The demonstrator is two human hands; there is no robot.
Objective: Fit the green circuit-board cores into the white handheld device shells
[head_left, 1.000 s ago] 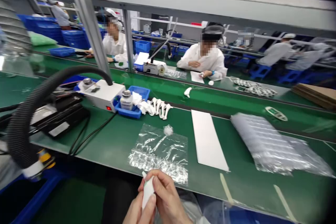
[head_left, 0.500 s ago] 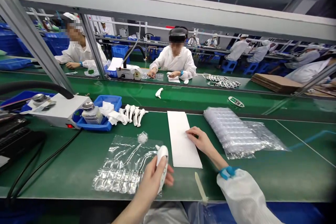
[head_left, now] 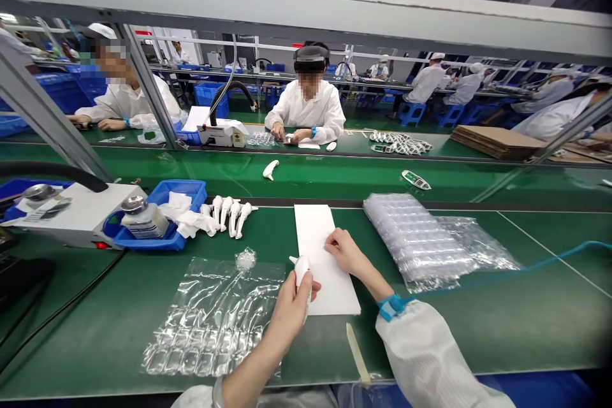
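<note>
In my left hand (head_left: 292,299) is a white ear thermometer (head_left: 301,271), a handheld device with a small pointed tip. The fingers wrap round its body, which partly hides it, and it is over the left edge of a white paper stack (head_left: 313,229). My right hand (head_left: 348,254) rests at the stack's right side. Its thumb and fingertips are pinched together at the paper surface, and what they hold, if anything, is too small to tell. Left of my left hand lies a clear plastic sheet with pockets (head_left: 201,325).
Several white handheld parts (head_left: 232,213) lie beside a blue tray (head_left: 157,242) with a metal-topped bottle (head_left: 143,217). Clear plastic blister sheets (head_left: 411,236) are at right. A yellowish strip (head_left: 357,354) lies near the front edge. Across the green belt (head_left: 315,175) sits a co-worker (head_left: 308,105).
My left hand has brought the thermometer up to the edge of the paper stack. My right hand stays on the paper, its fingertips drawn together. The whole view has shifted slightly.
</note>
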